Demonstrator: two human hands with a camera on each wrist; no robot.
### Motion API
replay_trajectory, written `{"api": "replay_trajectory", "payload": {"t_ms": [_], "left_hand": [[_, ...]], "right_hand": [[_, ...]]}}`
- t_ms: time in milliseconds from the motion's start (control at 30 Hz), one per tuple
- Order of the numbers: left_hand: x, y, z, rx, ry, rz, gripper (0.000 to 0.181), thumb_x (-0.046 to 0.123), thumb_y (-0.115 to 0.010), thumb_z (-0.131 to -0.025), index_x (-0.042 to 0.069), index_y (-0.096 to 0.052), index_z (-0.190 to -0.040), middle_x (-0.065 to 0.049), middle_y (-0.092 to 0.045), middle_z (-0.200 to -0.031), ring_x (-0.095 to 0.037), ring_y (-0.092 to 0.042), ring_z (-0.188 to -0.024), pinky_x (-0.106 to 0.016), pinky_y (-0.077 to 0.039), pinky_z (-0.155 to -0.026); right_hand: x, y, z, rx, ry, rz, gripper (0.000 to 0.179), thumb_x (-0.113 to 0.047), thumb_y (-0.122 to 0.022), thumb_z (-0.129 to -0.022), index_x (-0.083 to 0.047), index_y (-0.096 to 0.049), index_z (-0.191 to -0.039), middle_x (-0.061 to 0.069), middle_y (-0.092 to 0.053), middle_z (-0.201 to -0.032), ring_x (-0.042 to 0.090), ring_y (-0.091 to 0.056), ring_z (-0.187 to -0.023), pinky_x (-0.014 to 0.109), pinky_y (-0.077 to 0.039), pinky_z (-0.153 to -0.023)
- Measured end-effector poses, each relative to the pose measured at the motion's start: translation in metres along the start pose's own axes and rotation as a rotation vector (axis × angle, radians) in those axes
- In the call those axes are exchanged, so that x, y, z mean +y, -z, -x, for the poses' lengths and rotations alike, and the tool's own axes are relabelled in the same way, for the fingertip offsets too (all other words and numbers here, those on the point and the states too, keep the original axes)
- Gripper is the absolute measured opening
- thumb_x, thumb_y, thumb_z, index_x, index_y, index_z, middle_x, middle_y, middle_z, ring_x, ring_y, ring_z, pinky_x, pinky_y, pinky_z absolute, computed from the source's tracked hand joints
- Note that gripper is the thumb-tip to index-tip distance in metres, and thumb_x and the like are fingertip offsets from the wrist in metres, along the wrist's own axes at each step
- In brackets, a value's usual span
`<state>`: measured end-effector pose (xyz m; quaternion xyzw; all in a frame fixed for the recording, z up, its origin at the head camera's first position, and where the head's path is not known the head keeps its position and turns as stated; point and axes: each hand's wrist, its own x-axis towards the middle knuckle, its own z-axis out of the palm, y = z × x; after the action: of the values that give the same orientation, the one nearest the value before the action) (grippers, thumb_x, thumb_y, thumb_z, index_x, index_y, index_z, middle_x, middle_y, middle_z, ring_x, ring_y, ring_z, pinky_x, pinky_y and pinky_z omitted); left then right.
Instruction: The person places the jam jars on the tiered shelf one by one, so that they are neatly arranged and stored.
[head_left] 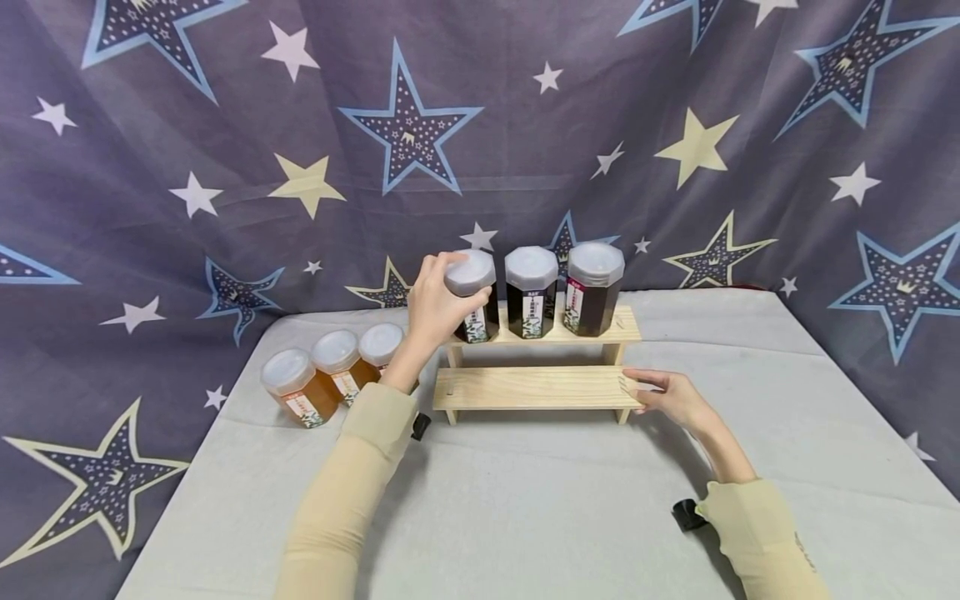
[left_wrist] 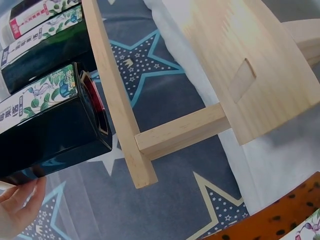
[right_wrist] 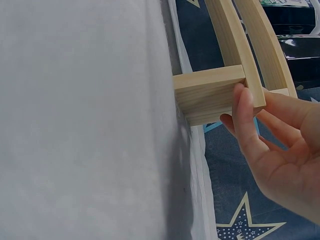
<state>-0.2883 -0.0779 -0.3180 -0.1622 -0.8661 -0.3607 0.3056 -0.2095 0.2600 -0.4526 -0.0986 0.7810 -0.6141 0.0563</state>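
Note:
My left hand (head_left: 437, 302) grips a dark jar (head_left: 480, 323) with a frosted lid at the left end of the upper step of a wooden two-step rack (head_left: 525, 388). Seen from the left wrist, the jar's base (left_wrist: 95, 107) is close to the step's edge. A second dark jar (head_left: 532, 310) and a third dark jar (head_left: 594, 304) stand to its right on the same step. At the rack's right side, my right hand (head_left: 678, 400) pinches the end of the lower step (right_wrist: 254, 95) between thumb and fingers.
Three amber jars stand left of the rack: an outer one (head_left: 300, 392), a middle one (head_left: 345, 367) and one (head_left: 381, 343) partly behind my left arm. A pale cloth (head_left: 525, 517) covers the table. Behind it hangs a star-patterned curtain (head_left: 510, 158).

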Motion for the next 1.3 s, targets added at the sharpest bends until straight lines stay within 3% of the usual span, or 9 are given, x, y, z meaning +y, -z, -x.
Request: {"api": "replay_trajectory", "payload": {"t_ms": [67, 267, 467, 533, 667, 900, 1100, 1300], "left_hand": [[-0.001, -0.002, -0.001, -0.008, 0.000, 0.002, 0.047, 0.033, -0.072, -0.066, 0.014, -0.056, -0.106, -0.010, -0.052, -0.094, -0.026, -0.053, -0.071, -0.037, -0.044, -0.060], [-0.003, -0.006, -0.003, -0.024, 0.010, 0.004, 0.047, 0.034, -0.072, -0.067, 0.015, -0.056, -0.106, -0.010, -0.052, -0.095, -0.026, -0.053, -0.072, -0.037, -0.043, -0.059], [-0.004, -0.007, -0.004, -0.036, 0.008, 0.008, 0.048, 0.033, -0.072, -0.067, 0.013, -0.056, -0.107, -0.010, -0.052, -0.097, -0.026, -0.053, -0.075, -0.038, -0.043, -0.062], [-0.004, -0.007, -0.005, -0.041, 0.006, 0.013, 0.048, 0.033, -0.072, -0.067, 0.013, -0.056, -0.107, -0.010, -0.052, -0.097, -0.026, -0.053, -0.076, -0.038, -0.043, -0.063], [-0.006, -0.009, -0.006, -0.054, 0.014, 0.023, 0.048, 0.032, -0.072, -0.067, 0.013, -0.055, -0.107, -0.010, -0.052, -0.098, -0.026, -0.053, -0.078, -0.038, -0.043, -0.065], [-0.009, -0.010, -0.005, -0.109, 0.050, 0.053, 0.049, 0.032, -0.071, -0.070, 0.015, -0.053, -0.113, -0.012, -0.049, -0.103, -0.026, -0.052, -0.081, -0.039, -0.043, -0.066], [-0.006, -0.006, -0.001, -0.184, 0.075, 0.090, 0.054, 0.035, -0.068, -0.075, 0.015, -0.049, -0.122, -0.014, -0.044, -0.112, -0.028, -0.051, -0.091, -0.041, -0.042, -0.076], [-0.004, -0.003, 0.004, -0.199, 0.071, 0.113, 0.056, 0.031, -0.066, -0.078, 0.013, -0.046, -0.128, -0.017, -0.041, -0.122, -0.030, -0.048, -0.105, -0.043, -0.041, -0.085]], "right_hand": [[0.003, 0.001, -0.001, 0.000, 0.011, 0.004, 0.051, -0.016, -0.061, -0.082, 0.013, -0.045, -0.120, -0.009, -0.063, -0.096, 0.009, -0.063, -0.072, 0.033, -0.052, -0.065], [-0.001, 0.000, 0.001, -0.006, 0.029, 0.010, 0.050, -0.011, -0.058, -0.082, 0.018, -0.041, -0.120, 0.016, -0.060, -0.107, 0.010, -0.063, -0.072, 0.039, -0.051, -0.067], [0.009, 0.003, -0.004, -0.007, 0.003, -0.024, 0.057, -0.022, -0.064, -0.079, 0.013, -0.046, -0.120, -0.009, -0.062, -0.097, 0.010, -0.063, -0.072, 0.034, -0.051, -0.066], [0.010, 0.003, -0.004, -0.014, 0.014, -0.035, 0.057, -0.023, -0.065, -0.078, 0.011, -0.047, -0.120, -0.012, -0.062, -0.096, 0.010, -0.063, -0.072, 0.034, -0.051, -0.065], [0.005, 0.001, -0.001, -0.010, 0.032, -0.030, 0.049, -0.015, -0.062, -0.080, 0.012, -0.048, -0.119, -0.004, -0.063, -0.098, 0.011, -0.063, -0.071, 0.035, -0.051, -0.064], [-0.009, -0.004, 0.003, 0.008, -0.024, 0.001, 0.043, 0.000, -0.053, -0.084, 0.018, -0.041, -0.121, 0.034, -0.049, -0.114, 0.007, -0.062, -0.071, 0.037, -0.051, -0.067], [-0.012, -0.003, 0.004, 0.004, -0.040, -0.018, 0.043, 0.000, -0.053, -0.085, 0.016, -0.039, -0.123, 0.035, -0.044, -0.118, 0.006, -0.062, -0.071, 0.039, -0.051, -0.068], [-0.008, -0.003, 0.003, 0.003, -0.021, -0.006, 0.043, -0.001, -0.054, -0.084, 0.016, -0.041, -0.121, 0.034, -0.046, -0.116, 0.006, -0.062, -0.071, 0.039, -0.051, -0.068]]}}
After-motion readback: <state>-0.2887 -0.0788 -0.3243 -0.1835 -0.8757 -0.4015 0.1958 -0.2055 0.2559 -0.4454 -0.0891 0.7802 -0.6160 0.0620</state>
